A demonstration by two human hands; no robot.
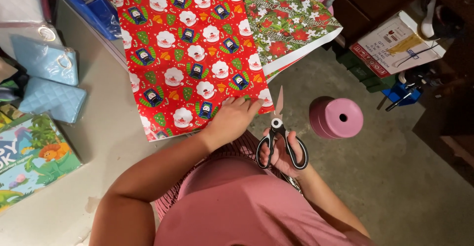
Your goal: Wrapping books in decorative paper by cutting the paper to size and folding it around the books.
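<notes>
A sheet of red festive wrapping paper point(190, 48) with cartoon figures lies spread on the concrete floor in front of me. My left hand point(232, 120) presses down on its near right corner. My right hand point(285, 152) grips black-handled scissors point(279, 132), blades pointing away from me along the paper's right edge, just beside the corner. The blades look nearly closed and do not seem to be in the paper.
A green floral wrapping sheet point(286, 21) lies under the red one at the upper right. A pink round stool or spool point(336, 117) stands to the right. Light blue quilted purses point(47, 78) and a dinosaur book point(32, 159) lie at the left. A printed cardboard box point(395, 43) sits at the far right.
</notes>
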